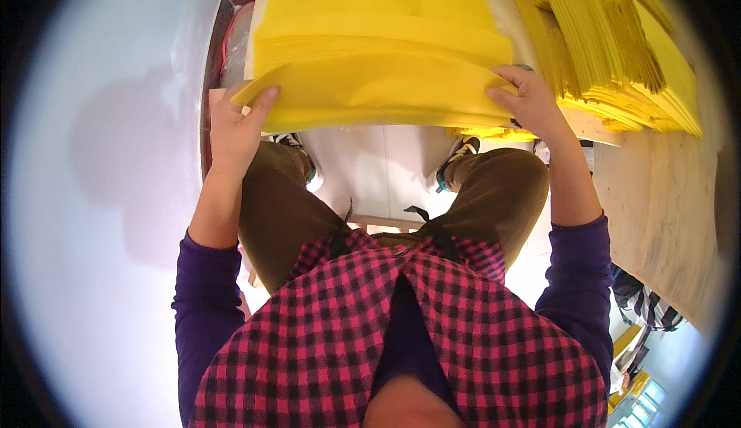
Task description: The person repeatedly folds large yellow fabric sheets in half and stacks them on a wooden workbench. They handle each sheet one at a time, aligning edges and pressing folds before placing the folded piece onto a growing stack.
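Observation:
A yellow sheet of felt-like cloth stretches between my two hands, bowed along its near edge. My left hand is closed on its left end, thumb on top. At the right end, my right hand pinches the sheet between thumb and fingers. Under and behind it lies a pile of similar yellow sheets, its layered edges showing just past the held piece. Whether the held sheet is one layer or several, I cannot tell. The fingers beneath the cloth are hidden.
Tall stacks of folded yellow cloth stand on a wooden table at the right. A pale wall runs close along my left. My knees and shoes are below the near edge of the pile. A striped bag sits at the lower right.

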`<state>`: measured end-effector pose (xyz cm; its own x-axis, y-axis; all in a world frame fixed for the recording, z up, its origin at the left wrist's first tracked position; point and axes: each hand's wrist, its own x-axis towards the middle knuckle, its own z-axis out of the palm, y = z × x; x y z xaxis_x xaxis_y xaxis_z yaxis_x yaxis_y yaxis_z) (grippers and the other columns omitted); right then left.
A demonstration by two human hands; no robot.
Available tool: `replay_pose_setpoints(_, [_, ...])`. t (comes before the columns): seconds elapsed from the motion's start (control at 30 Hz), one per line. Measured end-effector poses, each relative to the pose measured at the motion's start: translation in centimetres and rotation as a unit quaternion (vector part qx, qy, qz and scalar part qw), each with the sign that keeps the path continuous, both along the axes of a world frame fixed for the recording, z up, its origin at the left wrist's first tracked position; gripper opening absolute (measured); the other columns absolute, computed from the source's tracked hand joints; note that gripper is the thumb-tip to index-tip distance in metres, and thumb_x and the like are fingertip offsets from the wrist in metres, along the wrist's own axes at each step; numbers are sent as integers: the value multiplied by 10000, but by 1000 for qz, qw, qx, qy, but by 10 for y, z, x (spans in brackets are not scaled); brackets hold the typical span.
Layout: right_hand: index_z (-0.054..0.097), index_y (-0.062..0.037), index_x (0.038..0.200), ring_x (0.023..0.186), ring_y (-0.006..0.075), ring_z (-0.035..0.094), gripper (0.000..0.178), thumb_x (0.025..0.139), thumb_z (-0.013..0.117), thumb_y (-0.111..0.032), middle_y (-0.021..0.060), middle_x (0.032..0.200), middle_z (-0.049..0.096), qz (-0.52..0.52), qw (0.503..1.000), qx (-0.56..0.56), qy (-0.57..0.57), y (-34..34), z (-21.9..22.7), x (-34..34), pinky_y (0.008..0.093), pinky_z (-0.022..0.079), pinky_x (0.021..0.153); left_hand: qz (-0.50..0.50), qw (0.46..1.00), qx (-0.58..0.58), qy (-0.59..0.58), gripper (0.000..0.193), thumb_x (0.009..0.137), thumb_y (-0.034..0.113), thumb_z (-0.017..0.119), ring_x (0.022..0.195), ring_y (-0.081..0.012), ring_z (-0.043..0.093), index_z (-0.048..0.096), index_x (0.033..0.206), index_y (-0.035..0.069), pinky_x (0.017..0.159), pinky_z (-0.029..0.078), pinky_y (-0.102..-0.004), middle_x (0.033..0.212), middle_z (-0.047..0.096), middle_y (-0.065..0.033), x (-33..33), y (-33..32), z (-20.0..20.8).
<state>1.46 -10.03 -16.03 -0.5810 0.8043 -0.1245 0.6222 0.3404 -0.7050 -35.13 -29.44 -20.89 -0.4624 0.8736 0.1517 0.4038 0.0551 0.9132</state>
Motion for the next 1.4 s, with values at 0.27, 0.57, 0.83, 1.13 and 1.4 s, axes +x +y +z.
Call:
replay_pose_setpoints(0.27, [650,-11,1065,925,118,616,246,910,645,-202,48,979,665,-47,975,-110,185,43,-1,33,249,486,837,-160,961,173,147,172,706,-10,715,1064,-268,598,690,873,24,948,442,-371,1044,670,-103,-11,0,-8])
replay_pose_setpoints(0.57, [516,-120,1317,1147,200,550,564,798,618,74,60,1353,511,10,986,164,5,53,-27,46,338,459,964,-156,964,167,137,160,720,38,731,1079,-278,591,689,874,39,977,423,-385,1042,668,-104,-6,-6,-11])
replay_pose_setpoints(0.83, [544,-142,1299,1272,279,457,567,784,593,91,70,1412,472,136,945,294,-35,67,-23,32,365,388,1052,-160,967,164,112,161,727,23,731,1099,-275,562,701,882,55,972,419,-378,1034,648,-91,-5,-8,-13])
replay_pose_setpoints(1.13, [664,-86,1127,1197,252,536,373,809,587,94,80,1291,592,205,956,198,65,98,-27,36,325,437,990,-166,970,157,83,142,741,33,718,1103,-290,550,699,880,51,971,419,-394,1039,639,-102,-7,-10,-15])
replay_pose_setpoints(1.4, [715,-92,989,1040,216,632,211,831,633,21,102,1223,634,159,974,63,151,104,-29,38,292,513,887,-171,970,156,72,124,740,29,711,1106,-285,547,701,861,51,987,402,-390,1035,641,-104,-8,-9,-16])
